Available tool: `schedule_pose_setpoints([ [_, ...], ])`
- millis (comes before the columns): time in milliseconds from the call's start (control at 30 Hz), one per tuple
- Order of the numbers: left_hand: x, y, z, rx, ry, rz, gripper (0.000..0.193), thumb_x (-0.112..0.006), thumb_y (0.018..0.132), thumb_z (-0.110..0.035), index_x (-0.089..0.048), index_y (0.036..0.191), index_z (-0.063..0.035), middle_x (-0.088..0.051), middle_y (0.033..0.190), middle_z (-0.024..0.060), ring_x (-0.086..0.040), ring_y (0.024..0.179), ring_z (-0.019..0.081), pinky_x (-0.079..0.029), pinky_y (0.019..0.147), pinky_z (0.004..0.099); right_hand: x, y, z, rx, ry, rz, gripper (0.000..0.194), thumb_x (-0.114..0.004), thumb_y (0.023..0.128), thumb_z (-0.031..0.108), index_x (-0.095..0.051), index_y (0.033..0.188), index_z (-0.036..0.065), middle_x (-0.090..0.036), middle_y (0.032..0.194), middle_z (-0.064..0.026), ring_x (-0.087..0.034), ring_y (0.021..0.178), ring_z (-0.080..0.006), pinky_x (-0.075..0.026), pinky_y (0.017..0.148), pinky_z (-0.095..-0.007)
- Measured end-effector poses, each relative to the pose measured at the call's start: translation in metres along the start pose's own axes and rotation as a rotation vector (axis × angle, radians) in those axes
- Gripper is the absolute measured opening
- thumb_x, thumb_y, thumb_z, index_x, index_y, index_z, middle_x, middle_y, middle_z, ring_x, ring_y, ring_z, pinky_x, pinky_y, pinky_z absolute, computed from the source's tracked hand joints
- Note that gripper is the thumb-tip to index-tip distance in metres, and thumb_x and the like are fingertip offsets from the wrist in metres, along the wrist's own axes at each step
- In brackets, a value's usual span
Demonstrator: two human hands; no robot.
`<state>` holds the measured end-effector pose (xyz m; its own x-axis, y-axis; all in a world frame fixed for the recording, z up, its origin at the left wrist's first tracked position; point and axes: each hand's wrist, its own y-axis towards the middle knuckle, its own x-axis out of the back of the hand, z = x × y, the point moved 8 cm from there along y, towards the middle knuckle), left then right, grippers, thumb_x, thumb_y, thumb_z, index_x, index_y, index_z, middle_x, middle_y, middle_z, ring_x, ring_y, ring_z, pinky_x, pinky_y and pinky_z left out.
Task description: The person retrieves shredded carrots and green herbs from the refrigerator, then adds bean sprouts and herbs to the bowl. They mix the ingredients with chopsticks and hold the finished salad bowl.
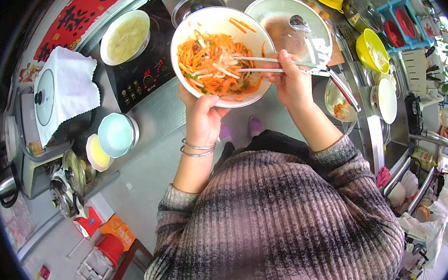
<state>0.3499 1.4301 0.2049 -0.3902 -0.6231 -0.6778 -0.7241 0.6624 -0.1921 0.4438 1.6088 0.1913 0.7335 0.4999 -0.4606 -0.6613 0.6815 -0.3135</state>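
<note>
My left hand (202,114) grips the near rim of a white enamel bowl (212,20), its thumb on the lip. Shredded carrot (212,71) mixed with pale strips and green bits fills much of the bowl. In my right hand (292,77) is a pair of chopsticks (259,59), slightly apart, their tips down in the shreds. Some loose carrot strips stick to the bowl's inner wall. Just beyond my right hand sits a pale pan (324,39) under a steamed-up glass lid (278,31). Its contents look brownish and blurred.
On the left, a black induction cooktop (140,81) bears a white pot (148,53) of pale soup. Light-blue bowls (115,134) stand near the counter edge. A yellow bowl (365,52), a white bowl (384,99) and a sink (398,146) are on the right.
</note>
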Motion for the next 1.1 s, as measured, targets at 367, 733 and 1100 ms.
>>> schedule_pose_setpoints([
  [367,0.01,-0.01,0.005,0.155,-0.143,-0.023,0.067,-0.052,0.078,-0.011,-0.026,0.139,-0.0026,-0.045,0.132,0.0189,-0.053,0.116,0.0357,-0.056,0.085,0.0482,0.001,0.0,0.045,0.041,0.018,0.065,0.029,-0.055,0.094,0.028,-0.056,0.097,-0.001,-0.065,0.079,-0.0142,-0.06,0.066,-0.0187,-0.05,0.061,-0.0258],
  [733,0.008,-0.013,0.019,0.212,-0.261,0.024,0.075,-0.056,0.074,-0.013,-0.02,0.14,-0.0081,-0.044,0.131,0.0187,-0.056,0.112,0.0361,-0.059,0.08,0.0462,-0.049,-0.009,0.113,0.328,-0.49,0.267,0.029,-0.056,0.094,0.024,-0.058,0.101,-0.003,-0.067,0.083,-0.0134,-0.063,0.065,-0.017,-0.051,0.061,-0.0253],
  [1100,0.004,-0.015,0.013,0.311,-0.292,0.128,0.072,-0.056,0.074,-0.017,-0.029,0.14,-0.004,-0.046,0.133,0.0191,-0.051,0.118,0.0364,-0.05,0.091,0.0514,-0.09,0.025,0.143,0.563,-0.993,0.597,0.022,-0.064,0.089,0.021,-0.067,0.095,0.0,-0.068,0.081,-0.0064,-0.061,0.069,-0.0096,-0.049,0.063,-0.0222],
])
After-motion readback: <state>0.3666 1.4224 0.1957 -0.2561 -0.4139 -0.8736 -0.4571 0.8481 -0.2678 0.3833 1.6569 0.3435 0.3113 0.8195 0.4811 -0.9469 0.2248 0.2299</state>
